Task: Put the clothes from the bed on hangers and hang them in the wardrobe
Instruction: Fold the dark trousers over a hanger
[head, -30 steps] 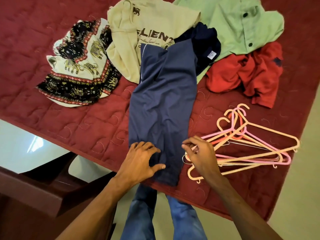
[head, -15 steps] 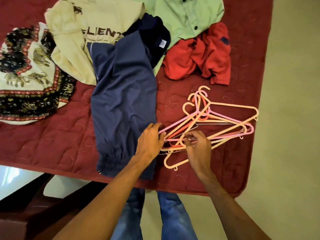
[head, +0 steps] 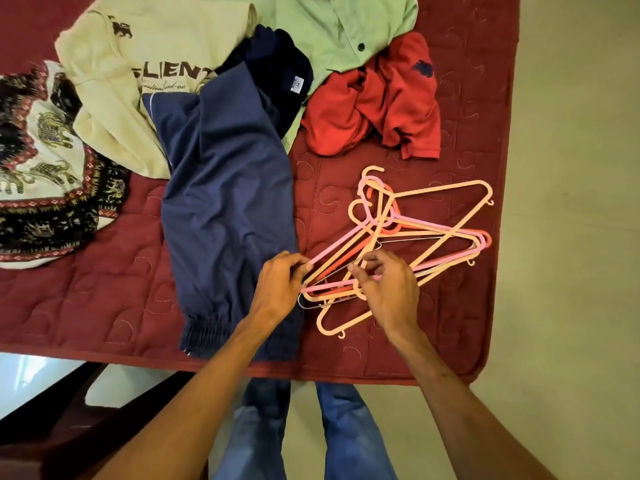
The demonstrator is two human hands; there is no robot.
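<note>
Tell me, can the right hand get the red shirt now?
Probably yes, after letting go: the right hand is busy pinching the hangers, but the red shirt lies uncovered on the bed just beyond them, nothing on top.

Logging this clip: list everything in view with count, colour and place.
bedspread: one, maroon quilted, under everything
navy trousers: one, navy, flat at centre
cream T-shirt: one, cream with brown print, upper left
elephant-print garment: one, black, white and red, far left
dark navy garment: one, very dark blue, beyond the trousers
green shirt: one, light green, top edge
red polo shirt: one, red, upper right
hangers: several tangled, peach, pink, coral, one wire, right of trousers
floor: beige, right side
furniture: one, dark wood, lower left
jeans legs: two, blue, bottom centre
left hand: one, grips the hangers' left corner
right hand: one, pinches a hanger
</note>
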